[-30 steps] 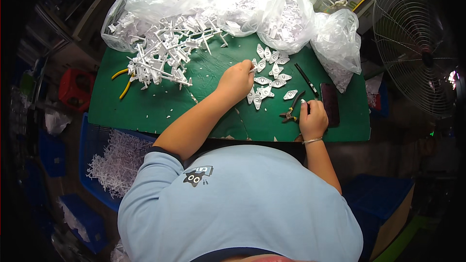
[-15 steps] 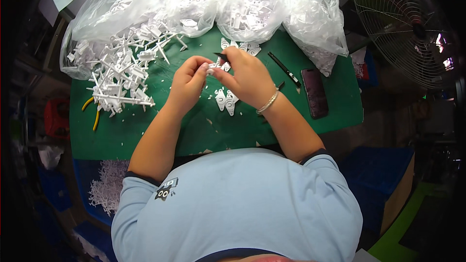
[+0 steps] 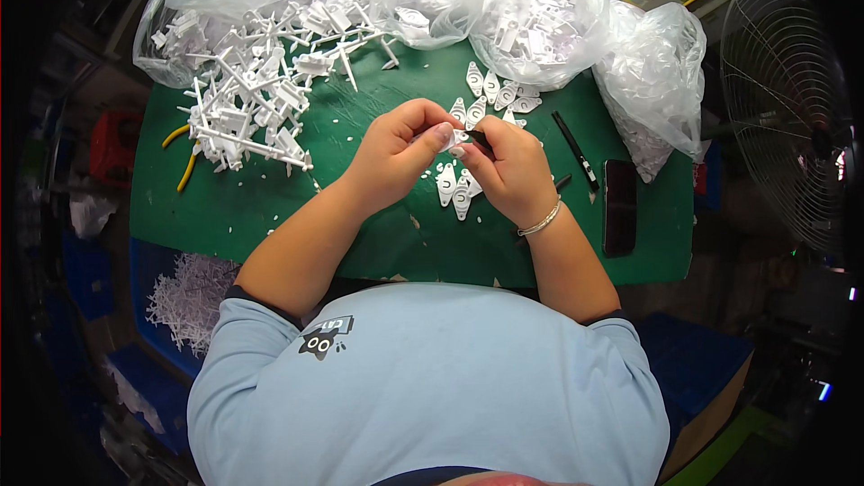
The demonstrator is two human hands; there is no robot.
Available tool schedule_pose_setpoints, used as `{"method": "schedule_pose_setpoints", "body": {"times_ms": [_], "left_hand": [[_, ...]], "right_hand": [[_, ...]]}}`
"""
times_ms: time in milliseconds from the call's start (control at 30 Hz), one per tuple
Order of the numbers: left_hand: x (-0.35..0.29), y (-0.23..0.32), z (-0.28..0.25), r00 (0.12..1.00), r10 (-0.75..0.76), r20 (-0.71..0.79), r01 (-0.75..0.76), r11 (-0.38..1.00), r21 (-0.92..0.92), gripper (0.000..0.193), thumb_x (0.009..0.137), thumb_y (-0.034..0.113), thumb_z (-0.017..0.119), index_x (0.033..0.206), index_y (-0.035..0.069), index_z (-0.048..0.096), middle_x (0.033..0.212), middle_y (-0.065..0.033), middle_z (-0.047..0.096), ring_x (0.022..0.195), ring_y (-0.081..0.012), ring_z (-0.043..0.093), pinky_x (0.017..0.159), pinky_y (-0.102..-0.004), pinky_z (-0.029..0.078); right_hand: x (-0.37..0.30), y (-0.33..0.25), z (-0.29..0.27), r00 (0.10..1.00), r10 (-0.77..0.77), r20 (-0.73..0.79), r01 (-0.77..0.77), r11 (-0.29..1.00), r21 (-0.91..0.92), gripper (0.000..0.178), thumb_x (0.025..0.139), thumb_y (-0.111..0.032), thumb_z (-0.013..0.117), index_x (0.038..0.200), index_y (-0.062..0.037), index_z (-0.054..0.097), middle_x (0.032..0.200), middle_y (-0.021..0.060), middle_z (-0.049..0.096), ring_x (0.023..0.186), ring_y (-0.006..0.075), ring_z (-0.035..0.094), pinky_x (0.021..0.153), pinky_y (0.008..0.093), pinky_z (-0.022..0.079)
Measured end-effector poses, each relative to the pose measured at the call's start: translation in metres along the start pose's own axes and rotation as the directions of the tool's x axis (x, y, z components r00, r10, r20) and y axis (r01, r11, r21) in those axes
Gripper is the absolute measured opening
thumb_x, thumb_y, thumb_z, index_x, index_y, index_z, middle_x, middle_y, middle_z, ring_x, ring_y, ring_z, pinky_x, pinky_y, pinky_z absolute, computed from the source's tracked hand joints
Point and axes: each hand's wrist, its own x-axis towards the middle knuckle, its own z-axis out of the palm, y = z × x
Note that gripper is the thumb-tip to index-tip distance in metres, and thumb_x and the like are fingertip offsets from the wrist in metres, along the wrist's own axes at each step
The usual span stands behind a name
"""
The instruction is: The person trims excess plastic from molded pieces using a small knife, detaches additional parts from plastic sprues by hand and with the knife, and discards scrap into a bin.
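Pinching a small white plastic piece (image 3: 457,137), the thumb and forefinger of the bare left hand (image 3: 396,155) form a closed grip above the green, flat-topped surface (image 3: 378,238). Fingers cover most of the piece; its visible end faces the right hand (image 3: 517,171), but which way its long axis runs cannot be told. The piece sits at the very fingertips of the left grip, outside the palm, with the right thumb just beside it. The right grip is clamped on a dark, thin tool (image 3: 481,138), which shows just right of the piece; whether the two touch is unclear.

Two flat, white, diamond-shaped plastic pieces (image 3: 462,201) nearest the person lie below the hands, their long axes running roughly toward and away from the person.

A second ago the left hand was reaching among the diamond-shaped pieces and the right hand rested near the black smartphone (image 3: 619,207); now both hands meet over the surface. Half a second ago the tool's dark point stuck out farther above the fingers.
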Motion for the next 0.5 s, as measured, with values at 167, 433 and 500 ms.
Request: {"method": "schedule_pose_setpoints", "body": {"times_ms": [167, 433, 500], "left_hand": [[-0.0014, 0.0017, -0.0019, 0.999, 0.000, 0.036, -0.001, 1.000, 0.012, 0.015, 0.096, 0.017, 0.053, 0.101, 0.003, 0.058, 0.073, 0.0040, 0.052, 0.059, -0.0011, 0.040, 0.051, -0.0178, 0.032], [-0.0038, 0.0087, -0.0052, 0.994, -0.031, 0.104, 0.031, 1.000, 0.005, 0.014, 0.094, 0.012, 0.054, 0.097, -0.001, 0.059, 0.084, -0.0018, 0.061, 0.077, -0.0047, 0.053, 0.068, -0.0214, 0.044], [-0.0036, 0.0084, -0.0064, 0.993, -0.036, 0.109, 0.033, 0.999, 0.028, 0.015, 0.094, 0.012, 0.054, 0.097, -0.001, 0.059, 0.084, -0.0026, 0.062, 0.078, -0.0052, 0.054, 0.069, -0.0217, 0.045]], "right_hand": [[-0.0019, -0.0006, 0.0010, 1.000, -0.009, -0.011, 0.010, 0.999, 0.032, 0.035, 0.086, -0.032, 0.065, 0.077, -0.0021, 0.050, 0.064, 0.0126, 0.052, 0.056, 0.0290, 0.051, 0.051, 0.0369, 0.040], [-0.0039, 0.0004, 0.0002, 0.999, -0.016, 0.043, 0.013, 0.999, 0.052, 0.034, 0.086, -0.032, 0.064, 0.075, -0.0022, 0.050, 0.063, 0.0125, 0.050, 0.055, 0.0292, 0.049, 0.051, 0.0368, 0.040], [-0.0033, -0.0027, -0.0013, 1.000, -0.001, 0.018, 0.000, 0.999, 0.055, 0.034, 0.086, -0.031, 0.064, 0.074, -0.0022, 0.050, 0.063, 0.0129, 0.050, 0.055, 0.0299, 0.050, 0.050, 0.0376, 0.039]]}}
